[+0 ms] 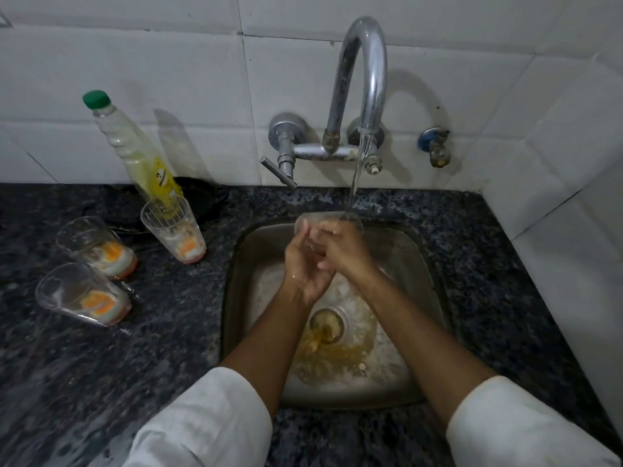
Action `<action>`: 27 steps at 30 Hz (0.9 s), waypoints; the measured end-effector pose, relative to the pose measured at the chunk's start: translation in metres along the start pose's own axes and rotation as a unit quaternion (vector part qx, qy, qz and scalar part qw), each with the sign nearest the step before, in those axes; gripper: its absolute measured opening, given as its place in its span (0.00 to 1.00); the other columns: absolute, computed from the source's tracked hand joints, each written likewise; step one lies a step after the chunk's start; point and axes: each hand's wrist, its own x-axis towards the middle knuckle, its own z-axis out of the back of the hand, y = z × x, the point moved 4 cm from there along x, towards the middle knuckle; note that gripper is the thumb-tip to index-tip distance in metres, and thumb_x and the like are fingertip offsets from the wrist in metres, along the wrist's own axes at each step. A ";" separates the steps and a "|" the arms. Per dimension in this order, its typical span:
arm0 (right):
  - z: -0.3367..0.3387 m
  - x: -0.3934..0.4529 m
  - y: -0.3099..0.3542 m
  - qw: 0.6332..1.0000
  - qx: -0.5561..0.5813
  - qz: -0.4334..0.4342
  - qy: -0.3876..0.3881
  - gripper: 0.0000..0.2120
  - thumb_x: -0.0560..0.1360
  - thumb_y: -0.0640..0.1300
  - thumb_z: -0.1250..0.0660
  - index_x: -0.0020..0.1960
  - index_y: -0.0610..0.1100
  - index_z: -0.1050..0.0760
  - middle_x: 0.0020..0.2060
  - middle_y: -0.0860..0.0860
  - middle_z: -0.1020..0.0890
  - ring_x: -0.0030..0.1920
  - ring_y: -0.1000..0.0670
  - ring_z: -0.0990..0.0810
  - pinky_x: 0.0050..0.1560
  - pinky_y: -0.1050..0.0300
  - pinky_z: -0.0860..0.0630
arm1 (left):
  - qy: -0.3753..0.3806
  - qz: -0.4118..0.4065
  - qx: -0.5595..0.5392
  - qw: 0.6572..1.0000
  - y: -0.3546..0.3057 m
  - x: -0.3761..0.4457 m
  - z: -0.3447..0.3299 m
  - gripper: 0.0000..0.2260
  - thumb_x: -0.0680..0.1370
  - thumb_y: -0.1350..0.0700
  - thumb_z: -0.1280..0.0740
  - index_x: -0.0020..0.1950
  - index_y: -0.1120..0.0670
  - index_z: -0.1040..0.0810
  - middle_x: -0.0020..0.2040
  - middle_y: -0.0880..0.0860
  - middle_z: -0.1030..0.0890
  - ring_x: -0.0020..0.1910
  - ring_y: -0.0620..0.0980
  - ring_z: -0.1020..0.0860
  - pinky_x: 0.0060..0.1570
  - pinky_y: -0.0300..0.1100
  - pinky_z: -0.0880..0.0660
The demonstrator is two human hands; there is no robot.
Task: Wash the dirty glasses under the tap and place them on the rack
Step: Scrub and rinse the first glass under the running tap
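A clear glass (323, 218) is held over the steel sink (414, 264) under running water from the chrome tap (365, 79). My left hand (305, 267) grips its lower part from the left. My right hand (340, 251) wraps it from the right, fingers overlapping the left hand's; most of the glass is hidden by both hands. Three dirty glasses with orange residue stand on the dark counter to the left: one (173, 229) beside the sink, two (96, 246) (82, 294) further left. No rack is in view.
A green-capped bottle of yellow dish liquid (135, 146) leans by the tiled wall behind the glasses. A dark pan (199, 193) lies behind it. Orange-brown water pools round the sink drain (327, 325). A small valve (435, 146) sticks out of the wall at right.
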 end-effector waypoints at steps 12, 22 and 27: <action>0.007 -0.002 0.004 0.995 0.075 -0.066 -0.001 0.10 0.78 0.41 0.40 0.52 0.41 0.20 0.43 0.45 0.18 0.47 0.46 0.18 0.42 0.54 0.24 | -0.021 0.058 0.120 0.991 -0.006 0.013 -0.006 0.20 0.78 0.39 0.35 0.46 0.55 0.16 0.46 0.54 0.17 0.47 0.49 0.20 0.48 0.39 0.27; 0.010 0.001 0.000 0.988 -0.153 0.008 0.034 0.09 0.78 0.42 0.42 0.47 0.48 0.22 0.40 0.48 0.20 0.42 0.48 0.20 0.38 0.57 0.28 | 0.024 0.055 0.160 0.985 -0.010 0.012 -0.009 0.20 0.79 0.45 0.37 0.56 0.60 0.18 0.52 0.60 0.17 0.51 0.54 0.18 0.57 0.50 0.24; 0.020 0.005 0.001 0.972 -0.179 0.118 0.094 0.09 0.77 0.42 0.38 0.55 0.47 0.23 0.41 0.49 0.20 0.41 0.51 0.21 0.39 0.57 0.28 | -0.003 0.034 0.165 0.986 -0.020 0.018 -0.012 0.23 0.72 0.46 0.28 0.59 0.61 0.20 0.53 0.61 0.19 0.52 0.57 0.20 0.55 0.51 0.23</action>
